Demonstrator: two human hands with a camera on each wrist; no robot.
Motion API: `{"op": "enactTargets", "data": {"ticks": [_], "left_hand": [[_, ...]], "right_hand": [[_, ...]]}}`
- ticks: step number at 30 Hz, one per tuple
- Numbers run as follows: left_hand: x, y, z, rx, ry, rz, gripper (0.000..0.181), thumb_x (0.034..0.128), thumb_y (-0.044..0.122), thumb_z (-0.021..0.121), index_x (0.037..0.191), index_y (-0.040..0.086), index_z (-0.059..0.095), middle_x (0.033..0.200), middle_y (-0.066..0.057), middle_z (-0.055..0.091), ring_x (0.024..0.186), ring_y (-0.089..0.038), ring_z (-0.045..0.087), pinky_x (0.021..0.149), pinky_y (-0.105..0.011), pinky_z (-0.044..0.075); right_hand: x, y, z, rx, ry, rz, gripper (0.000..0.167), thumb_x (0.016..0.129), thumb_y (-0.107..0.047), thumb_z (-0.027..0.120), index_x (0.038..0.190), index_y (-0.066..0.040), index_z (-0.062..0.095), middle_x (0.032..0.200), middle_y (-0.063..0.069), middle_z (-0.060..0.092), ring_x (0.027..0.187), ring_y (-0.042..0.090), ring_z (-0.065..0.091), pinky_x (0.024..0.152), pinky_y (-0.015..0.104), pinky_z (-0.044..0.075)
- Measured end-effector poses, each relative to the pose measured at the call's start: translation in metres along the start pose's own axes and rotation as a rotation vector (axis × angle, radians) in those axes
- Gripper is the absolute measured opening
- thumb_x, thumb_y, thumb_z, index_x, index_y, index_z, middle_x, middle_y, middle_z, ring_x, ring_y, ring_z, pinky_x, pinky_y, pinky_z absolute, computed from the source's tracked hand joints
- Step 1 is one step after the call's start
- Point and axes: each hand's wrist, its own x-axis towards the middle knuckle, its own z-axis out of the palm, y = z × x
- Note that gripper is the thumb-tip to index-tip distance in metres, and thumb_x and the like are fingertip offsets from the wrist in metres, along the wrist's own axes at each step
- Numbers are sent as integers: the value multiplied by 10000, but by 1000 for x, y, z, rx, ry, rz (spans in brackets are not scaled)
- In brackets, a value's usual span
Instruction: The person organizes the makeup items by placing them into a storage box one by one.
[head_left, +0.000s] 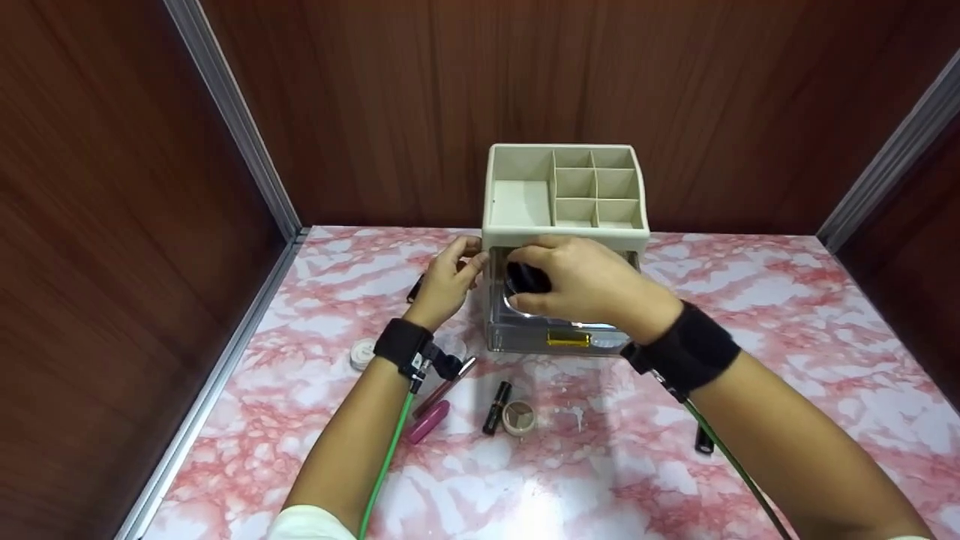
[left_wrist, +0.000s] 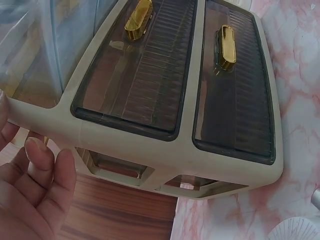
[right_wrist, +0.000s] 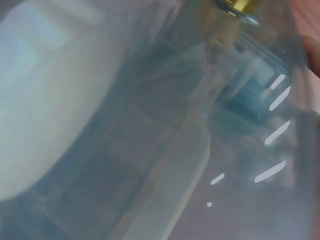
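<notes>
A cream cosmetics organizer (head_left: pixel 566 234) with divided top compartments and dark see-through drawers stands at the back. My right hand (head_left: pixel 592 285) curls round a round black item (head_left: pixel 529 279) with a shiny rim, in front of the upper part. Its kind is unclear and my fingers partly hide it. My left hand (head_left: pixel 450 277) rests its fingertips by the organizer's left edge, fingers loosely bent. In the left wrist view, that hand (left_wrist: pixel 35 185) is beside the cream side frame, near gold-handled drawers (left_wrist: pixel 227 45). Blurred clear plastic (right_wrist: pixel 240 175) fills the right wrist view.
On the marbled table (head_left: pixel 300 420) lie a pink tube (head_left: pixel 429 421), a slim gloss tube (head_left: pixel 431 401), a black lipstick tube (head_left: pixel 496 409), a three-section pan (head_left: pixel 519 418) and a white jar (head_left: pixel 362 353). Another black tube (head_left: pixel 703 439) is under my right forearm. Wooden walls (head_left: pixel 420 97) enclose the table.
</notes>
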Motion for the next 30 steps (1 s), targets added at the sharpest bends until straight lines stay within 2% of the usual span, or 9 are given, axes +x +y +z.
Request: {"op": "enactTargets", "data": {"ticks": [3, 7, 13, 15, 19, 22, 26, 30], "left_hand": [[-2, -1, 0, 2, 0, -5, 257, 994, 290, 574, 1143, 84, 611, 1071, -34, 633, 716, -148, 600, 672, -395, 530], [-2, -2, 0, -5, -2, -15, 255, 995, 278, 573, 1145, 76, 611, 1082, -45, 632, 741, -174, 610, 700, -459, 533], [0, 0, 0, -20, -9, -15, 254, 997, 265, 566, 1151, 67, 605, 1090, -51, 627, 809, -348, 621, 692, -414, 530], [1, 1, -1, -25, -10, -17, 256, 994, 264, 569, 1150, 65, 607, 1085, -53, 628, 804, -346, 621, 683, -390, 527], [1, 1, -1, -25, -5, -20, 260, 986, 275, 576, 1142, 70, 615, 1078, -48, 630, 752, -224, 610, 654, -311, 510], [1, 1, -1, -22, -6, -21, 259, 987, 276, 575, 1145, 73, 613, 1080, -46, 629, 740, -188, 605, 646, -289, 508], [1, 0, 0, -12, -3, -20, 252, 992, 264, 572, 1154, 74, 610, 1072, -40, 631, 746, -215, 612, 640, -281, 504], [2, 0, 0, -18, -1, -20, 250, 995, 259, 574, 1154, 68, 607, 1063, -41, 633, 776, -297, 626, 652, -320, 515]], "right_hand": [[4, 0, 5, -19, -68, 29, 559, 839, -484, 704, 1256, -116, 643, 1191, 89, 629, 1048, 283, 612, 912, 452, 467], [8, 0, 9, -31, -146, 46, 569, 839, -496, 697, 1272, -134, 634, 1184, 89, 631, 1050, 303, 610, 913, 462, 466], [13, -1, 13, -20, -227, 52, 561, 841, -495, 697, 1273, -144, 633, 1146, 78, 653, 1015, 275, 620, 896, 446, 473], [15, -2, 14, -8, -242, 56, 559, 846, -501, 690, 1274, -147, 632, 1136, 81, 659, 1010, 268, 620, 887, 444, 476], [18, -3, 17, 2, -264, 62, 560, 853, -501, 680, 1279, -142, 627, 1131, 95, 667, 1028, 266, 616, 899, 438, 470], [18, -3, 19, 3, -266, 67, 552, 849, -496, 684, 1258, -128, 638, 1131, 90, 667, 1042, 267, 613, 913, 432, 466], [17, -2, 20, 28, -270, 82, 548, 846, -489, 689, 1228, -97, 656, 1146, 82, 650, 1074, 270, 595, 938, 426, 453], [17, 0, 20, 51, -308, 112, 578, 858, -510, 671, 1270, -107, 632, 1188, 93, 608, 1119, 279, 563, 974, 431, 429]]}}
